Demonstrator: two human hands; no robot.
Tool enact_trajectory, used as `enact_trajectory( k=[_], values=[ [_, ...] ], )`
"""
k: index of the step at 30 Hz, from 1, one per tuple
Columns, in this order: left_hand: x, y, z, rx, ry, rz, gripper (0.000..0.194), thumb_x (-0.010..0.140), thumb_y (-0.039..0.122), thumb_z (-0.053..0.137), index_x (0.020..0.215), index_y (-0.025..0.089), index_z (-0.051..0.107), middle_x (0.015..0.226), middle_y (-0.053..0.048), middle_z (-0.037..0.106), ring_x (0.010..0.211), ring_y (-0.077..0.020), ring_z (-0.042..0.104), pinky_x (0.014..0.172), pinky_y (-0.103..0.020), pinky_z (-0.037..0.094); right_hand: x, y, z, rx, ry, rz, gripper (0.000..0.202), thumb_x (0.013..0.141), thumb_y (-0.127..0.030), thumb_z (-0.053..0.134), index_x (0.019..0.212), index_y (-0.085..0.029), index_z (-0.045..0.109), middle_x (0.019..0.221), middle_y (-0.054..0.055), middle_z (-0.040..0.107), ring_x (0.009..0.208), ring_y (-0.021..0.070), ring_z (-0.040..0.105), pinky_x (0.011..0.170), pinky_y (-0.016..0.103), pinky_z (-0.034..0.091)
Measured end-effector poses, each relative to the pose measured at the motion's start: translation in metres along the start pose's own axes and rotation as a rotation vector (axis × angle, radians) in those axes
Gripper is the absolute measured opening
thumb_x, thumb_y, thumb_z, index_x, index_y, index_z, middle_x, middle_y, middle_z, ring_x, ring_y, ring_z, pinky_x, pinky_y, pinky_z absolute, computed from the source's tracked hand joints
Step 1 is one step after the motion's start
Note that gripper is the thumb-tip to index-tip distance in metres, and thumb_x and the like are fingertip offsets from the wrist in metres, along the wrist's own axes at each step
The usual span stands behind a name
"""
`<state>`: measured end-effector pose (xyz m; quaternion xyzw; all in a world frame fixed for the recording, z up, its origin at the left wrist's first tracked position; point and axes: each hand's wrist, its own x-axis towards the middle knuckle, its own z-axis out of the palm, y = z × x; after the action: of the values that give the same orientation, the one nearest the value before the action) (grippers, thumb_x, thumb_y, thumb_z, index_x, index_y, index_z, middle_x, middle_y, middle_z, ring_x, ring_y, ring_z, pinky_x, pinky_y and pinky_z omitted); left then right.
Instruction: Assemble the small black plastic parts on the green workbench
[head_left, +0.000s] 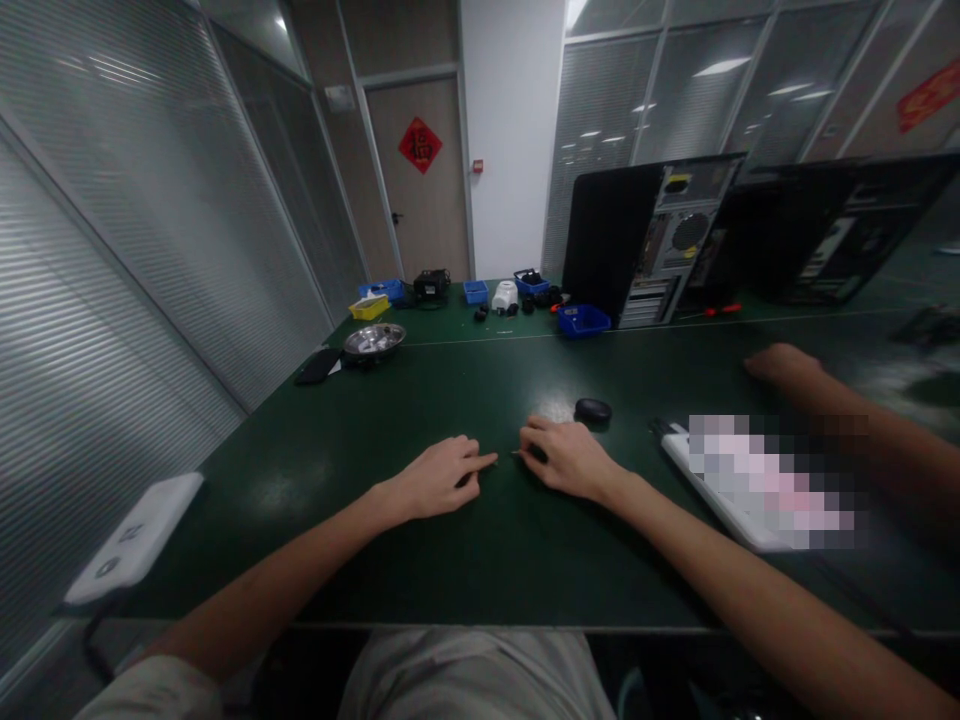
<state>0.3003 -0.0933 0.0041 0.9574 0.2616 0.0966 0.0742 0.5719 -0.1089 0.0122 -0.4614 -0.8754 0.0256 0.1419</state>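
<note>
A thin, pale sliver, too small and blurred to identify surely, appears pinched in the right hand's grip over the smooth, dark green counter. It looks light, stiff and easily dropped; fingertips near one end suit it. The left hand is loosely open, forefinger extended towards it. A black, rounded mouse crowds the right hand's far side; a flat white device lies farther right, near a co-worker's hand.
</note>
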Motion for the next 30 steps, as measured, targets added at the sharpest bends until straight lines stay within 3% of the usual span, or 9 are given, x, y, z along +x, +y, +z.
enact_trajectory(
  k=[10, 16, 21, 24, 27, 30],
  values=[
    [-0.008, -0.005, -0.009, -0.160, 0.005, 0.013, 0.047, 0.101, 0.027, 0.056, 0.147, 0.022, 0.058, 0.114, -0.011, 0.065, 0.105, -0.0240, 0.059, 0.098, -0.037, 0.046, 0.001, 0.005, 0.008, 0.064, 0.018, 0.054, 0.009, 0.096, -0.030, 0.064, 0.094, -0.021, 0.067, 0.098, 0.004, 0.063, 0.074, 0.0150, 0.058, 0.064, 0.029, 0.034],
    [0.001, -0.001, 0.002, -0.313, 0.116, -0.001, 0.024, 0.103, 0.029, 0.059, 0.123, 0.024, 0.072, 0.128, -0.009, 0.065, 0.121, -0.0227, 0.058, 0.106, -0.039, 0.046, 0.001, 0.005, 0.009, 0.071, 0.034, 0.053, 0.009, 0.096, -0.029, 0.063, 0.093, -0.021, 0.065, 0.097, 0.003, 0.063, 0.075, 0.0151, 0.057, 0.064, 0.028, 0.034],
    [0.003, -0.001, 0.009, -0.311, 0.097, 0.002, 0.029, 0.105, 0.027, 0.053, 0.130, 0.021, 0.067, 0.126, -0.010, 0.068, 0.119, -0.0220, 0.061, 0.107, -0.039, 0.048, 0.002, 0.004, 0.010, 0.063, 0.036, 0.057, 0.009, 0.095, -0.030, 0.064, 0.094, -0.022, 0.066, 0.098, 0.003, 0.064, 0.076, 0.0156, 0.058, 0.065, 0.029, 0.034],
    [-0.014, -0.038, 0.003, -0.237, 0.104, -0.092, 0.032, 0.106, 0.029, 0.051, 0.134, 0.021, 0.065, 0.128, -0.010, 0.067, 0.118, -0.0216, 0.062, 0.105, -0.038, 0.050, 0.002, 0.005, 0.010, 0.076, 0.028, 0.051, 0.009, 0.096, -0.030, 0.064, 0.095, -0.022, 0.066, 0.099, 0.004, 0.064, 0.076, 0.0157, 0.059, 0.065, 0.029, 0.036],
    [-0.057, -0.108, -0.013, -0.134, 0.170, -0.367, 0.037, 0.105, 0.030, 0.049, 0.137, 0.019, 0.064, 0.135, -0.010, 0.065, 0.123, -0.0228, 0.061, 0.108, -0.039, 0.048, 0.001, 0.006, 0.011, 0.106, 0.031, 0.037, 0.010, 0.097, -0.031, 0.063, 0.096, -0.021, 0.066, 0.101, 0.004, 0.064, 0.076, 0.0153, 0.059, 0.066, 0.029, 0.037],
    [-0.118, -0.184, -0.037, 0.033, 0.266, -0.706, 0.039, 0.101, 0.029, 0.048, 0.131, 0.013, 0.067, 0.135, -0.013, 0.067, 0.127, -0.0277, 0.059, 0.113, -0.043, 0.042, 0.002, 0.006, 0.011, 0.121, 0.028, 0.039, 0.011, 0.097, -0.031, 0.062, 0.096, -0.021, 0.067, 0.101, 0.004, 0.064, 0.075, 0.0151, 0.059, 0.065, 0.029, 0.038]
  ],
)
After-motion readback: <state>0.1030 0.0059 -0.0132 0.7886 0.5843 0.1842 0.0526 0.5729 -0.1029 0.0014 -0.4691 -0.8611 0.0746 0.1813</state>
